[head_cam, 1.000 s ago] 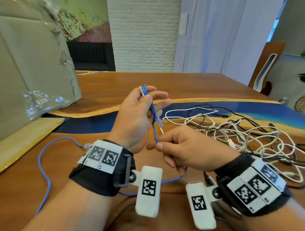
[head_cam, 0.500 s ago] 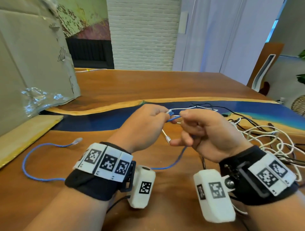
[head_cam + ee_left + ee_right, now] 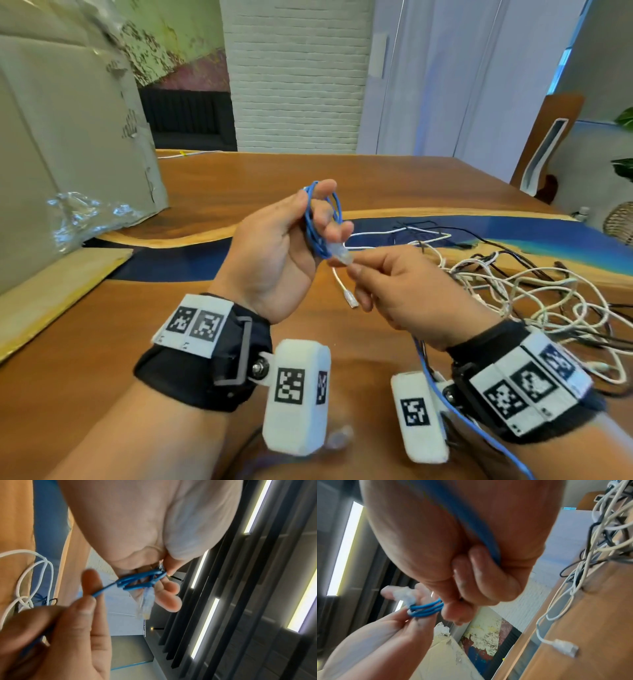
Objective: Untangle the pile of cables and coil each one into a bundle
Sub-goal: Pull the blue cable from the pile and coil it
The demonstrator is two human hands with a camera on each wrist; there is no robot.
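Head view: left hand (image 3: 274, 246) grips coiled blue cable (image 3: 322, 222); right hand (image 3: 404, 291) pinches its strand.

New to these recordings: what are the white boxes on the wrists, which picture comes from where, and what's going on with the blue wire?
No robot here: a person works bare-handed. The white boxes are wrist cameras; the big picture comes from a head camera, the two close-ups look along each hand. The left hand holds small loops of the blue cable, its clear plug dangling. The right hand pinches the same cable to feed more. A pile of white and black cables lies tangled on the wooden table, beside a cardboard box.
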